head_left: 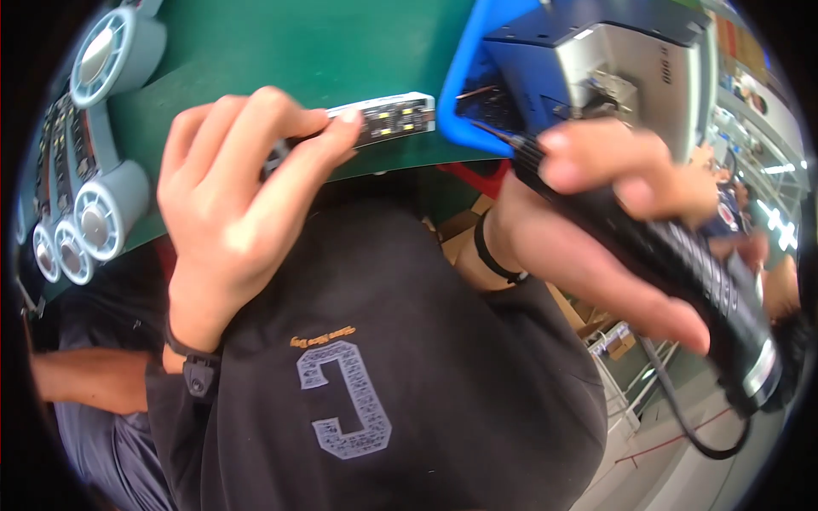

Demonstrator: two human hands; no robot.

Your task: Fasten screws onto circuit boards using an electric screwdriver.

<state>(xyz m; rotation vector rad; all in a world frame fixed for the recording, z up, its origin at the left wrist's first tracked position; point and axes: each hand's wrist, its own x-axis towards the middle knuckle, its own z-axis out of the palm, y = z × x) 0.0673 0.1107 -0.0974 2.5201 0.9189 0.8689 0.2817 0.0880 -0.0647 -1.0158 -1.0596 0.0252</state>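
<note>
My left hand (234, 192) pinches a short LED circuit board strip (396, 121) between thumb and fingers, above the green table's near edge. The strip is dark with small yellowish squares and a whitish edge. In my right hand (588, 243) is a black electric screwdriver (673, 255), its cable looping down at the lower right. The screwdriver's thin bit points left, over the near rim of a blue tray (458, 134), apart from the strip. My right fingers are slightly blurred.
Beyond the tray stands a grey box-shaped machine (524, 81). Pale-blue round holders (102, 213) and dark strips (64, 153) lie along the table's (281, 51) left side. Another person's forearm (94, 379) shows at lower left. Cardboard boxes (460, 230) sit below the table.
</note>
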